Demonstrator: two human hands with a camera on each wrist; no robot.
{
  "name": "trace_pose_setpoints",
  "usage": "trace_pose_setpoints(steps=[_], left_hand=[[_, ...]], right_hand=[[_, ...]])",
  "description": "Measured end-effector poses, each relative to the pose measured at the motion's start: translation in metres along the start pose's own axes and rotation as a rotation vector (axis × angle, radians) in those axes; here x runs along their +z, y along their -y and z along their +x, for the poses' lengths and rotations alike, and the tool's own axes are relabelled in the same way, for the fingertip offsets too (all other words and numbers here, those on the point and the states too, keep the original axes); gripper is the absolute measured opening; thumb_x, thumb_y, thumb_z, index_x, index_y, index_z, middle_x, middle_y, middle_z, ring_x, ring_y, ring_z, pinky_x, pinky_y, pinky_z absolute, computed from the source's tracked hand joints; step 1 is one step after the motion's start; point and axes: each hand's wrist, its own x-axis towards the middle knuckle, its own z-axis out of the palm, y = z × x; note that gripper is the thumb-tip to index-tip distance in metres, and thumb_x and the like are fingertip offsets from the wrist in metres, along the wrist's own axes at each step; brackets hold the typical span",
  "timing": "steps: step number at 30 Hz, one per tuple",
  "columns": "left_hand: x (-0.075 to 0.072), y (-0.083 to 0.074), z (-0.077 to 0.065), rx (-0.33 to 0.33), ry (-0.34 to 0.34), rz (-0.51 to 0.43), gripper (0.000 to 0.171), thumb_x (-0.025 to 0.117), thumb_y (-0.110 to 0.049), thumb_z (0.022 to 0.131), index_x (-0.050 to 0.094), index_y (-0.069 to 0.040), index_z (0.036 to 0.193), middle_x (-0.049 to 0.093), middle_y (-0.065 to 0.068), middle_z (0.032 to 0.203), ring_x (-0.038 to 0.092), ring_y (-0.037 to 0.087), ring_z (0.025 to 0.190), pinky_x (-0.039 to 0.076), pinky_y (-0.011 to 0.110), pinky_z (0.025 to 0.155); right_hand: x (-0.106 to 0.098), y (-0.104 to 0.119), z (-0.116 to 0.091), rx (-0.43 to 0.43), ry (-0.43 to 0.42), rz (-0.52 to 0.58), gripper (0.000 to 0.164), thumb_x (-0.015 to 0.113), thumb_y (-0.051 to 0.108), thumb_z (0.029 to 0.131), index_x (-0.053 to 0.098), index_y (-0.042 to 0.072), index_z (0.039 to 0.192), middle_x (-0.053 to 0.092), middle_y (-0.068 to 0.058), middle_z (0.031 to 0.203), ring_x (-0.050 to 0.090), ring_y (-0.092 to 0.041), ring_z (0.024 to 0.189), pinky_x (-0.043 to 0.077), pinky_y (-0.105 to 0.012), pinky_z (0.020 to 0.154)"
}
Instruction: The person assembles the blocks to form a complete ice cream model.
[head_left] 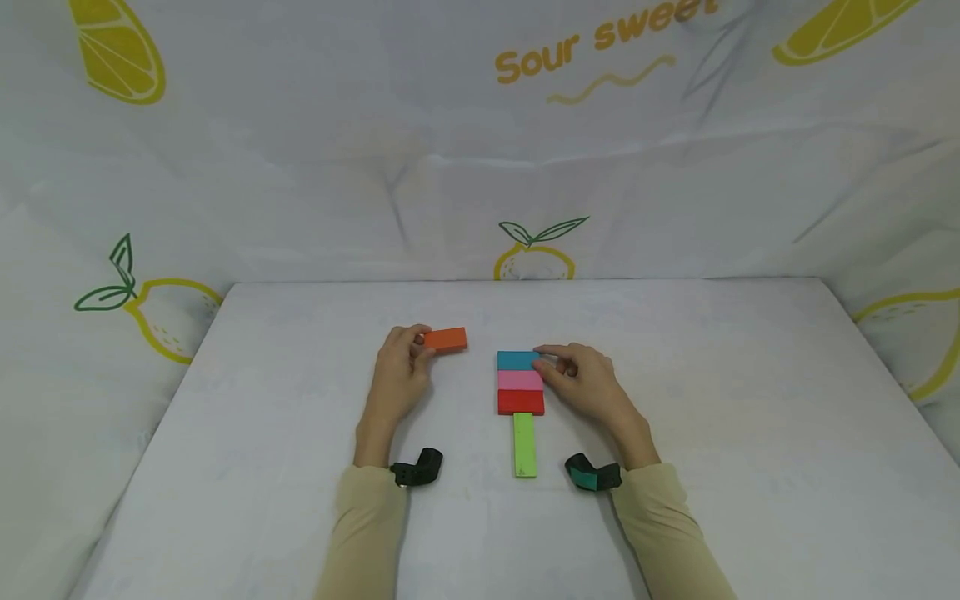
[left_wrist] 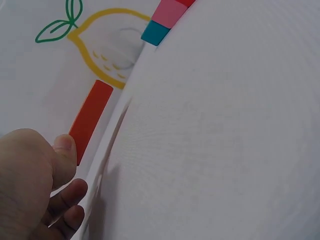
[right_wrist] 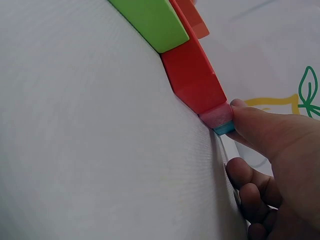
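In the head view my left hand [head_left: 399, 371] pinches one end of an orange rectangular block [head_left: 447, 339]. The left wrist view shows the thumb against that orange block [left_wrist: 92, 117], which is held off the table. My right hand [head_left: 588, 382] has thumb and index finger at the right end of a blue block [head_left: 516, 361], holding it there. Below the blue block lie a pink block [head_left: 519, 381] and a red block [head_left: 521, 402], edge to edge in a stack-like row. A light green block [head_left: 524, 446] lies lengthwise beneath the red one.
All this is on a white table [head_left: 735, 417]. Behind and beside it hangs a white cloth [head_left: 300, 167] printed with lemons and lettering. Each wrist carries a small black camera, the left camera [head_left: 418, 468] and the right camera [head_left: 592, 473].
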Motion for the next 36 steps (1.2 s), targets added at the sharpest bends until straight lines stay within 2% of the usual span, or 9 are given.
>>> trace_pose_setpoints(steps=[9,18,25,31,36], left_hand=[[0.006,-0.002,0.000,0.041,-0.020,0.017,0.033,0.068,-0.006,0.096,0.064,0.001,0.128,0.064,0.017,0.112,0.062,0.026,0.090,0.052,0.035,0.078],[0.013,-0.005,0.003,0.037,-0.005,-0.007,0.033,0.067,-0.005,0.096,0.063,0.000,0.128,0.063,0.018,0.115,0.064,0.028,0.095,0.054,0.038,0.082],[0.026,-0.011,0.006,0.076,-0.002,-0.032,0.032,0.068,-0.005,0.096,0.064,0.002,0.127,0.064,0.019,0.115,0.066,0.029,0.095,0.057,0.040,0.084],[0.034,-0.016,0.006,0.051,0.034,-0.008,0.032,0.066,-0.006,0.097,0.064,0.000,0.129,0.064,0.016,0.116,0.065,0.026,0.095,0.057,0.038,0.086],[0.038,-0.017,0.006,0.066,0.027,0.027,0.031,0.067,-0.006,0.097,0.065,-0.001,0.127,0.065,0.015,0.115,0.060,0.025,0.092,0.054,0.037,0.083]], right_hand=[[0.001,0.000,0.000,0.012,0.002,0.000,0.034,0.071,0.025,0.096,0.073,0.012,0.127,0.057,-0.004,0.079,0.051,-0.017,0.079,0.039,-0.027,0.066],[0.000,0.000,0.000,0.017,0.005,-0.007,0.034,0.071,0.025,0.096,0.073,0.012,0.127,0.058,-0.004,0.079,0.051,-0.017,0.078,0.039,-0.027,0.067],[0.000,0.001,0.000,0.024,0.014,0.002,0.035,0.071,0.026,0.096,0.072,0.012,0.128,0.059,-0.005,0.081,0.051,-0.018,0.080,0.040,-0.028,0.067],[0.000,0.001,0.000,0.030,0.018,-0.004,0.035,0.071,0.025,0.096,0.072,0.012,0.129,0.058,-0.005,0.080,0.051,-0.018,0.081,0.040,-0.028,0.068],[0.000,0.000,0.000,0.025,0.016,-0.004,0.035,0.071,0.025,0.096,0.072,0.012,0.128,0.058,-0.004,0.079,0.051,-0.018,0.080,0.039,-0.029,0.069]])
